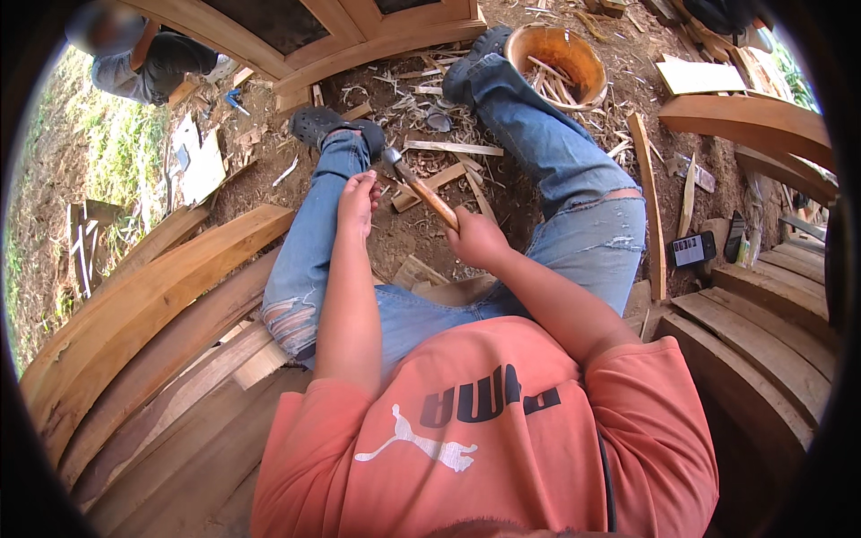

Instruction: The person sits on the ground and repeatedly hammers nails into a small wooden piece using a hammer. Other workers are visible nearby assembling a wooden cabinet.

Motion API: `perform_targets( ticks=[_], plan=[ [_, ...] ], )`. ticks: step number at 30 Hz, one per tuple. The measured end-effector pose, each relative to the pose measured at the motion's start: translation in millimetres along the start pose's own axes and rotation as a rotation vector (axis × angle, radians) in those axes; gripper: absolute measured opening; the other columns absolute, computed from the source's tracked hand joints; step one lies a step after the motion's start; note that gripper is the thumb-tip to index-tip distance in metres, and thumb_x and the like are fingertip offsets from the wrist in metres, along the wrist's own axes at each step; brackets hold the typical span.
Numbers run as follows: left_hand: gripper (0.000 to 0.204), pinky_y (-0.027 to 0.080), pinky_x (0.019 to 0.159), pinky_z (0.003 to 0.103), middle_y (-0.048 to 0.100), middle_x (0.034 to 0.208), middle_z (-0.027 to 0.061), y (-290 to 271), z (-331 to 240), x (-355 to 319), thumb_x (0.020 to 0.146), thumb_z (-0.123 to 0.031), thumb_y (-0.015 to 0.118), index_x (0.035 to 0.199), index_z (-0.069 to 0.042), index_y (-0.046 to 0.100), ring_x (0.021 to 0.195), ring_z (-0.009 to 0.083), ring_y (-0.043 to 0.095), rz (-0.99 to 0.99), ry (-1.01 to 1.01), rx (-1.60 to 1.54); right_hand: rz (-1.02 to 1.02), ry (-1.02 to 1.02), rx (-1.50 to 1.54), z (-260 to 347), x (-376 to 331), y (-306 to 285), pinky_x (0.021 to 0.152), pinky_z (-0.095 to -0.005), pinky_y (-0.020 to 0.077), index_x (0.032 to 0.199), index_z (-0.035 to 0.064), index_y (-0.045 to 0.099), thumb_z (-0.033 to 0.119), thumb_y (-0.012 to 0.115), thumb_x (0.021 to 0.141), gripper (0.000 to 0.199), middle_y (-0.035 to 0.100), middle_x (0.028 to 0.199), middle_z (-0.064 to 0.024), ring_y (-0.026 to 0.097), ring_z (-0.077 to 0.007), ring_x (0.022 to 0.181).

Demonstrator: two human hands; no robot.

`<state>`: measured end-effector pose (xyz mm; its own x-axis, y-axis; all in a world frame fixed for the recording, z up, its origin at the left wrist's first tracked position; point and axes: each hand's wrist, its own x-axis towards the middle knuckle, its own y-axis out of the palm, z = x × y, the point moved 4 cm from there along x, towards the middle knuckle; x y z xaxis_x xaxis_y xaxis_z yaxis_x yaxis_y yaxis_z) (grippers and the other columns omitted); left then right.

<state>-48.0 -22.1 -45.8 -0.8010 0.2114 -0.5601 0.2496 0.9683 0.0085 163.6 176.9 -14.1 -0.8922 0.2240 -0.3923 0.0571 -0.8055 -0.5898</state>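
Left hand (359, 199): fingers bent and bunched beside the left shin; from my distant seat I cannot tell whether they close on something small.
Hammer (432, 199): here it is, slanting between the hands, head near those left fingertips; I judge short, light taps best, face square, fingers clear of its path.
Right hand (477, 238): gripping the wooden handle toward its end; I'd favour a relaxed wrist and firm fingers.
Curved timbers (184, 260): counting now, far left, at least three lying alongside each other.
Blue tool (235, 101): one, on the ground, too small to name.
Dark clogs (327, 127): two, one per foot.
Hammer tally: just one.
Bucket (581, 58): one, orange-brown, its wood strips overlapping too much for me to count.
Smartphone (689, 251): one with a lit screen.
Arched beams (762, 121): at least two, upper right.
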Motion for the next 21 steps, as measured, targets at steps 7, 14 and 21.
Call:
perform_targets(
  ticks=[7,14,21],
  plan=[
    [0.019,0.046,0.061,0.022,0.069,0.089,-0.0044,10,1,-5,0.108,-0.031,0.072,0.115,-0.015,0.065,0.074,0.0054,0.062,0.017,-0.028,-0.006,0.030,0.068,0.018,-14,0,13,0.083,-0.0619,0.0540,0.111,0.0014,0.060,0.033,0.065,0.103,0.032,0.073,0.095,-0.0296,0.070,-0.0507,0.091],
    [0.018,0.045,0.061,0.021,0.070,0.091,-0.0038,6,15,-6,0.107,-0.030,0.073,0.114,-0.016,0.066,0.074,0.0055,0.062,0.045,-0.018,-0.075,-0.043,0.018,0.073,6,-12,-7,0.085,-0.0616,0.0548,0.110,0.0017,0.061,0.032,0.064,0.102,0.031,0.074,0.097,-0.0290,0.072,-0.0501,0.094],
    [0.018,0.045,0.061,0.021,0.071,0.092,-0.0041,7,2,-4,0.107,-0.031,0.073,0.115,-0.016,0.066,0.074,0.0038,0.062,0.031,-0.047,-0.001,0.000,0.127,-0.004,-38,15,26,0.089,-0.0581,0.0559,0.116,0.0018,0.065,0.030,0.065,0.102,0.032,0.075,0.103,-0.0291,0.072,-0.0487,0.100]
  ],
)
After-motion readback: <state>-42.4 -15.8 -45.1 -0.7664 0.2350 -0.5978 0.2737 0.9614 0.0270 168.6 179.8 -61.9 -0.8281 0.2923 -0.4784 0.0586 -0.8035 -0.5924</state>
